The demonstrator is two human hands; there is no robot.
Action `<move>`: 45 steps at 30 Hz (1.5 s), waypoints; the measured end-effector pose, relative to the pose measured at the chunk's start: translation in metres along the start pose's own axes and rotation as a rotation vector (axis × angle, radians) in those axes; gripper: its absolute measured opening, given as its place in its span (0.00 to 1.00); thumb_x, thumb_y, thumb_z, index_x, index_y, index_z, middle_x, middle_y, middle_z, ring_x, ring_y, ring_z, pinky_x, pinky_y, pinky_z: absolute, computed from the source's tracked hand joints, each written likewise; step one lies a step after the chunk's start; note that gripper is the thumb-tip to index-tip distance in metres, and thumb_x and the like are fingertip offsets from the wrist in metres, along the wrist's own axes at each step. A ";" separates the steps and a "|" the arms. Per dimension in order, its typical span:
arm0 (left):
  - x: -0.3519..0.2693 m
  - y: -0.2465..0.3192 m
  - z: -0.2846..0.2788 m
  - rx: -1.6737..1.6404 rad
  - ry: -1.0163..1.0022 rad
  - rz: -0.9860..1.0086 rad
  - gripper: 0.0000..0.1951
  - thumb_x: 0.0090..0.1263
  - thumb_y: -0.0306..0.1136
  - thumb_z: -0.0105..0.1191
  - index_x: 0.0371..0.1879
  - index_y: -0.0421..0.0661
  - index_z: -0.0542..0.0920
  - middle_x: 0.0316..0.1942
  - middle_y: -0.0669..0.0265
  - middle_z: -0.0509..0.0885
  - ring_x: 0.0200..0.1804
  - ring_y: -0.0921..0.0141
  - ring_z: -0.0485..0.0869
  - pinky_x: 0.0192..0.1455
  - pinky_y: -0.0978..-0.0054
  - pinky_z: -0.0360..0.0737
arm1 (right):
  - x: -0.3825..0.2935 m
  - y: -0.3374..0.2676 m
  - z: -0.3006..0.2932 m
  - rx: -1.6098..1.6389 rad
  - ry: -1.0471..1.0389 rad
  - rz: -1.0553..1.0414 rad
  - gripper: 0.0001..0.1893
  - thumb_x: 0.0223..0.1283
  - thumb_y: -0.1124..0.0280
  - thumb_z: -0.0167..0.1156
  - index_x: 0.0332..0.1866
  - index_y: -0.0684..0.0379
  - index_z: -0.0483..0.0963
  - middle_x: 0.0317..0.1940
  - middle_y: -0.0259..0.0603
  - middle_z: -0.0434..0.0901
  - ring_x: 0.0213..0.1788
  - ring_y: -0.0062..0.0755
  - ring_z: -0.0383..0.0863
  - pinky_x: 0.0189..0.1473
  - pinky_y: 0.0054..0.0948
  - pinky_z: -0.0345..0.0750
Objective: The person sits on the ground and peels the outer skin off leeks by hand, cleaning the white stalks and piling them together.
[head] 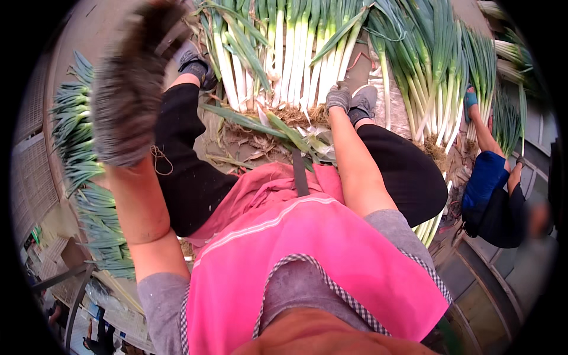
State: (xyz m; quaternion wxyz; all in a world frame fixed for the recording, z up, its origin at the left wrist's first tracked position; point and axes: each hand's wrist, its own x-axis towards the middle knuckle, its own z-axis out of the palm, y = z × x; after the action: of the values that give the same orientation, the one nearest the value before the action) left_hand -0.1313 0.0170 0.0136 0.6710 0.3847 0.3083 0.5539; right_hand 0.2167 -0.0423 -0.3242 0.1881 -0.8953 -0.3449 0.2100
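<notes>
My left hand [126, 93], in a grey knitted work glove, is raised close to the camera at the left. Its fingers are motion-blurred, so whether they hold anything is unclear. Lower down, my gloved right hand [339, 96] has curled fingers at the right edge of a pile of long green onions [293, 62]. It is beside their white stalks, just above the roots; a grip on any stalk cannot be made out. The onions lie side by side between my feet, with leaves pointing away and brown roots [288, 114] towards me. Loose leaves [288, 131] lie across the root ends.
Another onion pile [430, 80] lies to the right, beyond my right shoe [364, 102]. A row of onion bundles [82, 133] lines the left side. Dry peelings [257, 146] litter the floor before me. At far right a co-worker's gloved hand [520, 159] holds an onion.
</notes>
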 end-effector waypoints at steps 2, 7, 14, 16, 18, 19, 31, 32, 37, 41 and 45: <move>-0.004 -0.020 -0.001 -0.007 0.069 -0.254 0.18 0.64 0.36 0.43 0.49 0.37 0.69 0.50 0.54 0.71 0.55 0.63 0.70 0.57 0.64 0.66 | 0.016 0.012 0.006 -0.109 -0.073 0.039 0.20 0.46 0.61 0.56 0.45 0.58 0.71 0.39 0.52 0.75 0.44 0.45 0.74 0.47 0.34 0.70; -0.009 -0.030 0.020 0.059 0.103 -0.299 0.14 0.64 0.34 0.46 0.44 0.40 0.72 0.40 0.61 0.78 0.43 0.70 0.77 0.47 0.76 0.73 | 0.016 -0.038 -0.013 -0.320 -0.331 0.080 0.29 0.38 0.57 0.62 0.47 0.63 0.69 0.45 0.53 0.73 0.49 0.46 0.72 0.51 0.34 0.68; 0.010 -0.048 0.031 0.252 0.023 -0.259 0.13 0.64 0.34 0.46 0.44 0.41 0.73 0.40 0.63 0.78 0.43 0.71 0.77 0.47 0.76 0.72 | -0.016 -0.105 -0.037 1.148 -0.718 0.326 0.05 0.53 0.73 0.50 0.28 0.60 0.63 0.15 0.36 0.66 0.11 0.24 0.63 0.12 0.26 0.62; 0.010 -0.060 0.031 0.306 0.037 -0.281 0.13 0.63 0.37 0.47 0.42 0.44 0.74 0.38 0.66 0.78 0.40 0.74 0.77 0.46 0.77 0.72 | -0.069 -0.154 -0.088 1.185 -0.821 0.206 0.04 0.58 0.70 0.47 0.29 0.56 0.64 0.13 0.28 0.62 0.11 0.16 0.58 0.14 0.20 0.57; 0.012 -0.071 0.032 0.348 0.014 -0.298 0.13 0.63 0.39 0.48 0.42 0.45 0.73 0.37 0.68 0.78 0.38 0.74 0.77 0.45 0.77 0.71 | -0.114 -0.174 -0.128 1.197 -1.021 0.070 0.08 0.57 0.64 0.51 0.34 0.57 0.66 0.13 0.25 0.61 0.10 0.14 0.56 0.13 0.17 0.56; 0.014 -0.078 0.034 0.363 0.014 -0.321 0.14 0.62 0.40 0.48 0.42 0.46 0.73 0.36 0.69 0.77 0.38 0.74 0.77 0.44 0.76 0.72 | -0.139 -0.181 -0.146 1.172 -1.015 0.018 0.11 0.55 0.61 0.54 0.35 0.56 0.66 0.12 0.25 0.61 0.10 0.13 0.56 0.12 0.17 0.55; 0.059 -0.097 -0.009 -0.023 0.362 -0.086 0.08 0.61 0.37 0.49 0.27 0.47 0.68 0.15 0.69 0.70 0.12 0.76 0.67 0.12 0.78 0.67 | -0.214 -0.105 -0.152 0.666 -0.883 -0.403 0.13 0.50 0.67 0.57 0.39 0.61 0.67 0.18 0.31 0.68 0.17 0.13 0.65 0.18 0.14 0.64; 0.057 -0.099 0.000 -0.107 0.387 -0.073 0.08 0.61 0.36 0.49 0.26 0.47 0.68 0.15 0.69 0.69 0.12 0.76 0.67 0.12 0.78 0.67 | -0.213 -0.096 -0.153 0.730 -0.885 -0.333 0.13 0.51 0.67 0.56 0.40 0.61 0.67 0.18 0.30 0.68 0.16 0.13 0.65 0.18 0.14 0.64; 0.066 -0.092 -0.016 -0.661 0.040 -0.106 0.09 0.62 0.35 0.49 0.27 0.43 0.67 0.24 0.63 0.71 0.24 0.70 0.72 0.28 0.70 0.73 | -0.203 -0.074 -0.140 0.963 -1.234 -0.310 0.25 0.57 0.46 0.45 0.41 0.62 0.68 0.17 0.31 0.71 0.14 0.16 0.66 0.16 0.13 0.62; 0.049 -0.091 0.005 -0.534 -0.066 -0.124 0.09 0.60 0.34 0.51 0.30 0.43 0.69 0.27 0.62 0.73 0.32 0.66 0.75 0.38 0.65 0.76 | -0.157 -0.105 -0.133 0.585 -0.840 -0.528 0.21 0.60 0.52 0.44 0.45 0.61 0.69 0.29 0.36 0.76 0.32 0.21 0.72 0.36 0.20 0.70; 0.012 -0.092 0.030 -0.376 -0.121 -0.239 0.10 0.59 0.32 0.52 0.36 0.40 0.70 0.28 0.61 0.76 0.29 0.66 0.77 0.35 0.67 0.78 | -0.140 -0.225 -0.184 0.634 -0.505 -0.566 0.23 0.55 0.55 0.51 0.45 0.67 0.70 0.26 0.34 0.75 0.25 0.17 0.66 0.28 0.18 0.66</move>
State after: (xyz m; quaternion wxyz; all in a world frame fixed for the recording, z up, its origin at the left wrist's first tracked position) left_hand -0.0574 0.0153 -0.0500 0.8090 0.2463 0.2019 0.4941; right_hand 0.0942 -0.0199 -0.0270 0.4114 -0.5861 -0.5286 0.4558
